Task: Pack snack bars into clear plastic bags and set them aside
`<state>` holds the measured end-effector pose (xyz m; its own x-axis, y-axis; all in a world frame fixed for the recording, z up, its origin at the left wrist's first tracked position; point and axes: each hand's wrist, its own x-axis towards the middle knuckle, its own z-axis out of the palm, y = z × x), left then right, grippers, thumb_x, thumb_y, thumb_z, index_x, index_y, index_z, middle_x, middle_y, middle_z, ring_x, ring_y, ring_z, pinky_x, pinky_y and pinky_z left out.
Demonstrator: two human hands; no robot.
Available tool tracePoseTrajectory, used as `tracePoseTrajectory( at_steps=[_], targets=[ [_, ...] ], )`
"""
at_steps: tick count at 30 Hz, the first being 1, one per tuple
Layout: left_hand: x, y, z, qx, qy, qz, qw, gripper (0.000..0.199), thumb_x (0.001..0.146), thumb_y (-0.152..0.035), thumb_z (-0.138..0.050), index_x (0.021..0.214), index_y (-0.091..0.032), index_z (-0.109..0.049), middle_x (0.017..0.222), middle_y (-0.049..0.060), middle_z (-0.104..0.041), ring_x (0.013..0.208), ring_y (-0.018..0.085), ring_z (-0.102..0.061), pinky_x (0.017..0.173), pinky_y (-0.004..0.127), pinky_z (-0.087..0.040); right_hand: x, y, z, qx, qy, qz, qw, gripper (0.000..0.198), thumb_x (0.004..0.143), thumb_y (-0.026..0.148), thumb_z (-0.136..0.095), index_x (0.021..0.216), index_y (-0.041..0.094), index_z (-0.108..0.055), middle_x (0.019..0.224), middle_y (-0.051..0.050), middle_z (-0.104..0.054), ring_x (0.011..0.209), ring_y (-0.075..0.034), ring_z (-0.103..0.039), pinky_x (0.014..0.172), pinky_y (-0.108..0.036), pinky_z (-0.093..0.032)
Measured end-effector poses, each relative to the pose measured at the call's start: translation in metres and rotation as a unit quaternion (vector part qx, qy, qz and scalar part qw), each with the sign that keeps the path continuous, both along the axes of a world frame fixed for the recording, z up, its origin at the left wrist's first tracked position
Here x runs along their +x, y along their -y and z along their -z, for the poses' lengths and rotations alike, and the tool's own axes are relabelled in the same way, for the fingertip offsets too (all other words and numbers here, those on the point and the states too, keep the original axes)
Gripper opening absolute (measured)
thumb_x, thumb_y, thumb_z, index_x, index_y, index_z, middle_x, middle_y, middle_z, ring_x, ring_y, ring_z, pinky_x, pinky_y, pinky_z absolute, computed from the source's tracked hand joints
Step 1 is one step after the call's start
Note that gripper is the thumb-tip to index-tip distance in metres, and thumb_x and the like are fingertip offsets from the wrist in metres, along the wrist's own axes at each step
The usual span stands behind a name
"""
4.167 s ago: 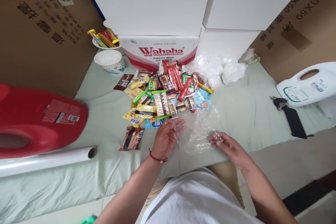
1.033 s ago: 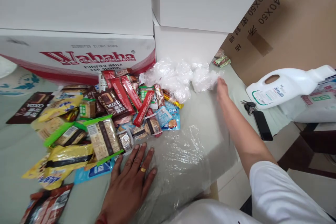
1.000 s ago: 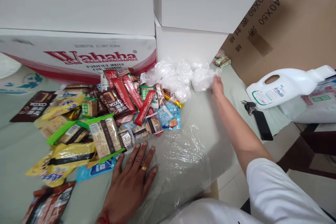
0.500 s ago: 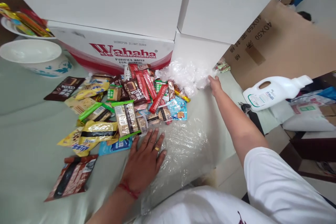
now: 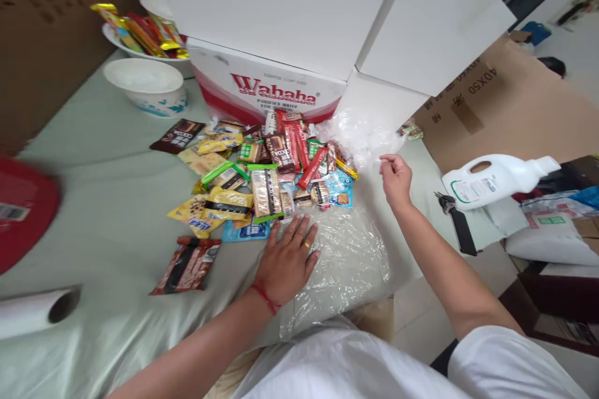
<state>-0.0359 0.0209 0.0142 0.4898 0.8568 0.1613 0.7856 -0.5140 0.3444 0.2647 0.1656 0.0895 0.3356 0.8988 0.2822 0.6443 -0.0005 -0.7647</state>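
My left hand [image 5: 287,259] lies flat with its fingers spread on a sheet of clear plastic film [image 5: 349,262]. Its fingertips are beside a heap of wrapped snacks [image 5: 266,190], close to a blue packet [image 5: 246,230]. My right hand [image 5: 397,181] is closed in a pinch at the near edge of a crumpled bundle of clear plastic [image 5: 360,134]; a bit of the plastic appears to be between thumb and finger. The heap mixes yellow, green, brown and red packets. One brown-red packet [image 5: 187,265] lies apart at its near left.
A white carton marked Wahaha [image 5: 276,87] stands behind the heap. Paper bowls [image 5: 147,87] are at the back left, one with snack bars. To the right are a white jug [image 5: 496,181] and keys [image 5: 447,202]. A white roll [image 5: 37,312] and red object [image 5: 23,212] are left.
The view has swung left, bringing the red object and white roll into sight. My right hand has drawn back a little toward me, its fingers now pinched. My left hand stays on the film.
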Motion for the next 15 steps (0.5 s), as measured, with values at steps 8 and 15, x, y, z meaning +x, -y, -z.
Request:
tracePoseTrajectory(
  at_steps=[8, 15],
  targets=[
    [-0.002, 0.001, 0.002, 0.005, 0.014, 0.005, 1.000, 0.055, 0.105, -0.048, -0.043, 0.151, -0.023, -0.054, 0.165, 0.009, -0.044, 0.154, 0.029, -0.036, 0.128, 0.060, -0.019, -0.145, -0.019, 0.006, -0.230, 0.270, -0.079, 0.932, 0.047, 0.093, 0.062, -0.055, 0.086, 0.018, -0.068, 0.089, -0.014, -0.075, 0.085, -0.027, -0.069, 0.071, -0.031, -0.044],
    [-0.003, 0.002, 0.007, 0.002, 0.028, 0.008, 1.000, 0.055, 0.105, -0.049, -0.041, 0.152, -0.023, -0.053, 0.165, 0.009, -0.044, 0.155, 0.029, -0.035, 0.129, 0.059, -0.017, -0.164, -0.043, 0.012, -0.172, 0.205, -0.028, 0.963, 0.020, 0.090, 0.037, -0.055, 0.092, 0.020, -0.066, 0.088, -0.008, -0.073, 0.083, -0.024, -0.067, 0.076, -0.032, -0.048]
  ],
)
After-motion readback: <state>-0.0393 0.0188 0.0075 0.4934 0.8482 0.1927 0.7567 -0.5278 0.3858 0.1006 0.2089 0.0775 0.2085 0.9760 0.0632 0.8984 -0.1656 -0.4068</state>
